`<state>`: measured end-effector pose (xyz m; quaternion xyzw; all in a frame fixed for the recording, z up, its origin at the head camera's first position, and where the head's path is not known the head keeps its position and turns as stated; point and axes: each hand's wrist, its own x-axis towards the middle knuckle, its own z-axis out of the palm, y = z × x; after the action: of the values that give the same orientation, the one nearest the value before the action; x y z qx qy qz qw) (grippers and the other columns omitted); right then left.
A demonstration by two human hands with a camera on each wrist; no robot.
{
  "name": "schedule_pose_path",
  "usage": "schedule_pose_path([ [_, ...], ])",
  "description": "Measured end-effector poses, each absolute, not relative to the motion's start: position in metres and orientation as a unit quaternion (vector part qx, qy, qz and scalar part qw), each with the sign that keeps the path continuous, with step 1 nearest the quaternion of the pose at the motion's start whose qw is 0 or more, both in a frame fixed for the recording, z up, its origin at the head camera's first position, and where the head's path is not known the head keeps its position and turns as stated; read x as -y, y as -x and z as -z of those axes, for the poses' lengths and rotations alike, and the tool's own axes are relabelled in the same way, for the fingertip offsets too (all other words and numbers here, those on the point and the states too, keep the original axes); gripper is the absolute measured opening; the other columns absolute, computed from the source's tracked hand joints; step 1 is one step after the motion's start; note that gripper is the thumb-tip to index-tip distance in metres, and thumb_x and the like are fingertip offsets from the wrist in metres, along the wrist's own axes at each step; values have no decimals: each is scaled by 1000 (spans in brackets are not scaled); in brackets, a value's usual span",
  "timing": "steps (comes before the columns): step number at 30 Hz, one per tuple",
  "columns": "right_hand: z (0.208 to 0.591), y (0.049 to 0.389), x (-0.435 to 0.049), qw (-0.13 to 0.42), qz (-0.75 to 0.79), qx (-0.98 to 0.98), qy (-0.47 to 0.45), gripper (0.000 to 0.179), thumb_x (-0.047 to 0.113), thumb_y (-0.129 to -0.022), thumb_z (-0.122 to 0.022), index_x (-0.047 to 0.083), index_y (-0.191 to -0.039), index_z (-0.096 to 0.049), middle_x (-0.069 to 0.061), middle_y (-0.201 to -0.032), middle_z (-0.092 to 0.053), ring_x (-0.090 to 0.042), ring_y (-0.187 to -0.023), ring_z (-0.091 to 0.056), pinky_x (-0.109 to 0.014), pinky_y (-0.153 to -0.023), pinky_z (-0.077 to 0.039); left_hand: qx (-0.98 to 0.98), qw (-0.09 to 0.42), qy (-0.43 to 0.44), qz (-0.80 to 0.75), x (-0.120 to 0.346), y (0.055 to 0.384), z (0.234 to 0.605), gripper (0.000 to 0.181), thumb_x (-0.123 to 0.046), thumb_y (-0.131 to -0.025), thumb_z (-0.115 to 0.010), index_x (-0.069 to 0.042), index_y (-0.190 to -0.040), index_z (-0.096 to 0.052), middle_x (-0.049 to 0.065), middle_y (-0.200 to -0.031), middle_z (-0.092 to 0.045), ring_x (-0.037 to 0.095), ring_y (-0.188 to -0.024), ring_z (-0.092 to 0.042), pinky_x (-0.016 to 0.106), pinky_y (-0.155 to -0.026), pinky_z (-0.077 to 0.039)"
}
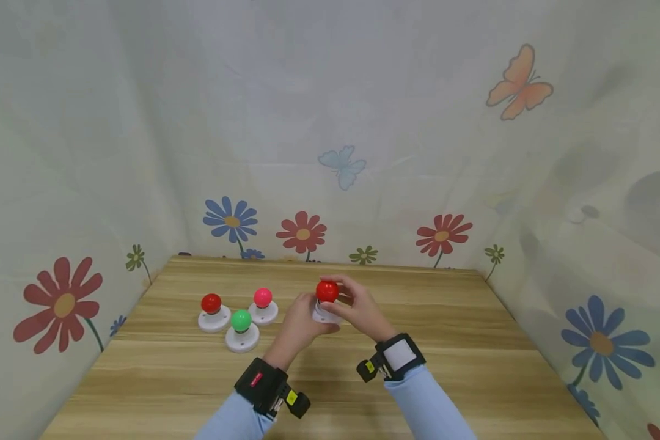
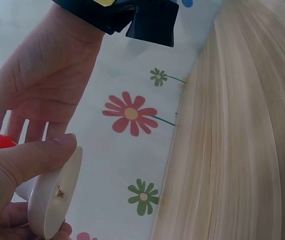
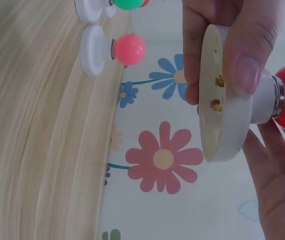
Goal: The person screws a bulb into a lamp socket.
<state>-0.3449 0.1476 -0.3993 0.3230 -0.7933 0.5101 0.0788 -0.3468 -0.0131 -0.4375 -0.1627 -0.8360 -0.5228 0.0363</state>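
My left hand (image 1: 299, 325) grips a round white lamp holder (image 3: 236, 131), thumb on its disc, above the table. A red light bulb (image 1: 327, 291) sits in the holder's socket, with a strip of metal cap showing in the right wrist view. Thumb and fingers of my right hand (image 1: 367, 313) are curled round the bulb. Seen from the left wrist, the holder (image 2: 62, 192) is tilted with its underside outward, and only a bit of the red bulb (image 2: 2, 142) shows. Brass screws (image 3: 216, 105) are visible in the hollow underside.
Left of my hands, three more white holders stand on the wooden table (image 1: 429, 342), bearing a red bulb (image 1: 211, 303), a green bulb (image 1: 241, 321) and a pink bulb (image 1: 263, 297). A flower-printed curtain (image 1: 286, 91) hangs behind the table and at its sides.
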Motion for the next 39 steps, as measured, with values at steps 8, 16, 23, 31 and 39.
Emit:
schedule_pose_path([
  [8, 406, 353, -155, 61, -502, 780, -369, 54, 5, -95, -59, 10, -146, -42, -12, -148, -43, -32, -131, -44, -53, -106, -40, 839, 39, 172, 514, 11, 342, 433, 66, -18, -75, -84, -10, -133, -53, 11, -127, -56, 29, -110, -56, 47, -94, -52],
  [16, 403, 351, -153, 108, -464, 821, -314, 46, 17, -89, -70, 15, -133, -56, -11, -129, -58, -24, -114, -56, -44, -99, -50, 839, 38, 171, 515, 10, 341, 435, 66, -20, -74, -85, -11, -131, -54, 9, -125, -55, 28, -110, -54, 47, -93, -53],
  [23, 401, 350, -149, 142, -439, 838, -291, 45, 15, -86, -73, 13, -128, -59, -6, -124, -61, -23, -109, -59, -41, -94, -53, 834, 40, 177, 521, 9, 342, 436, 63, -19, -74, -84, -11, -129, -55, 9, -122, -57, 27, -108, -55, 47, -92, -53],
  [31, 399, 346, -144, 191, -399, 850, -286, 45, 14, -81, -78, 12, -123, -62, -5, -118, -63, -20, -103, -61, -37, -89, -56, 833, 47, 180, 521, 8, 342, 436, 64, -19, -74, -84, -10, -130, -54, 10, -124, -57, 29, -109, -57, 47, -91, -54],
  [39, 398, 343, -138, 225, -345, 873, -261, 48, 25, -78, -81, 12, -120, -62, -6, -115, -59, -20, -95, -60, -31, -81, -58, 836, 42, 170, 519, 7, 341, 437, 67, -22, -73, -85, -8, -130, -54, 14, -127, -56, 32, -113, -57, 48, -93, -53],
])
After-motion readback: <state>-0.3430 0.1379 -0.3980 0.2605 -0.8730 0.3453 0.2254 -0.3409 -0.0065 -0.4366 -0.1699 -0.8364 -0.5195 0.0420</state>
